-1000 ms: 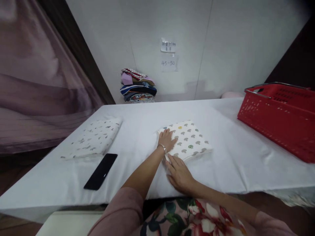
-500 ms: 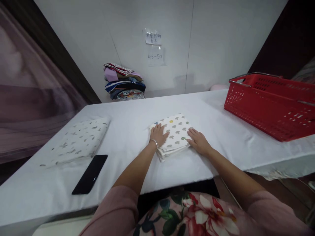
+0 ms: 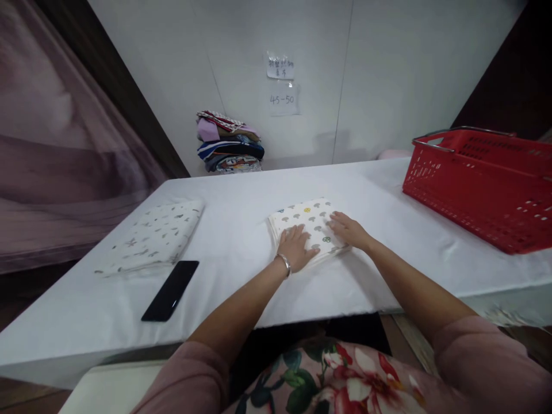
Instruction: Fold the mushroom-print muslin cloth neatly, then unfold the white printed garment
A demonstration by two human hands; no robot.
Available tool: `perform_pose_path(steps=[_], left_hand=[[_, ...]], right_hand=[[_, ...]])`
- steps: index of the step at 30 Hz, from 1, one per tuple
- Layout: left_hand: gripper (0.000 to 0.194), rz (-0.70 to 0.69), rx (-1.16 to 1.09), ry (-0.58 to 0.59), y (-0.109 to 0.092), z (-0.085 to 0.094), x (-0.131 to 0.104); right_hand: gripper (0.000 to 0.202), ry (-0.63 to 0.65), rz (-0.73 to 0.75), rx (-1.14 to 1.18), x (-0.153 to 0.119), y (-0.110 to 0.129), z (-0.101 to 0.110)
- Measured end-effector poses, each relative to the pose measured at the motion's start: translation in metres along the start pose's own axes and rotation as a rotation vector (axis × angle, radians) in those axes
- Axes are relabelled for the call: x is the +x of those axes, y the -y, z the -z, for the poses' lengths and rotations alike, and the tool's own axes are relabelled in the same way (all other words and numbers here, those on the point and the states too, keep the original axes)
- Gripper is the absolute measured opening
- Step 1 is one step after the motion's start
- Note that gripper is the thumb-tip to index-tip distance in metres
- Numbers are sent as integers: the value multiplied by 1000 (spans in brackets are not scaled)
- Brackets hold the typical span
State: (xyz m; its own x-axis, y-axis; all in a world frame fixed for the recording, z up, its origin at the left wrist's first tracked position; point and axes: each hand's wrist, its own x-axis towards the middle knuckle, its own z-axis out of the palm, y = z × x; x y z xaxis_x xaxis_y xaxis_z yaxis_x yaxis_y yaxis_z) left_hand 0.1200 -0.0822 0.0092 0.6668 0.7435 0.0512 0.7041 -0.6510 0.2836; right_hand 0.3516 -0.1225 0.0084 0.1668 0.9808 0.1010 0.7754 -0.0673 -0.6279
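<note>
A folded white cloth (image 3: 317,227) with grey mushroom-like prints and a few coloured ones lies on the white-covered table (image 3: 233,224) before me. My left hand (image 3: 296,247) rests flat on its near left part, fingers spread, with a bracelet at the wrist. On the right side of the cloth lies my right hand (image 3: 348,231), also open with its fingers stretched over the top. Neither hand grips the fabric. The cloth's near edge is partly covered by my left hand.
To the left lies another folded white cloth (image 3: 155,236) with small dark prints, beside a black phone (image 3: 171,291). A red basket (image 3: 478,190) with metal handles stands at the right. A stack of folded fabrics (image 3: 230,144) sits against the wall, below paper signs (image 3: 282,99).
My left hand has slid from the cloth's left edge to its near part. My right hand has moved further onto the right side. The whole view has shifted slightly.
</note>
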Motion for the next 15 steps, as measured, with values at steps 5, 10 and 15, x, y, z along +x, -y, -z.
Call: perform_pose_path(steps=[5, 10, 15], left_hand=[[63, -9, 14, -61, 9, -14, -16], [63, -21, -17, -100, 9, -13, -19], [63, -13, -40, -129, 7, -14, -22]], right_hand=[[54, 40, 76, -296, 27, -4, -20], [52, 17, 145, -440, 33, -26, -37], [53, 23, 140, -509, 43, -3, -33]])
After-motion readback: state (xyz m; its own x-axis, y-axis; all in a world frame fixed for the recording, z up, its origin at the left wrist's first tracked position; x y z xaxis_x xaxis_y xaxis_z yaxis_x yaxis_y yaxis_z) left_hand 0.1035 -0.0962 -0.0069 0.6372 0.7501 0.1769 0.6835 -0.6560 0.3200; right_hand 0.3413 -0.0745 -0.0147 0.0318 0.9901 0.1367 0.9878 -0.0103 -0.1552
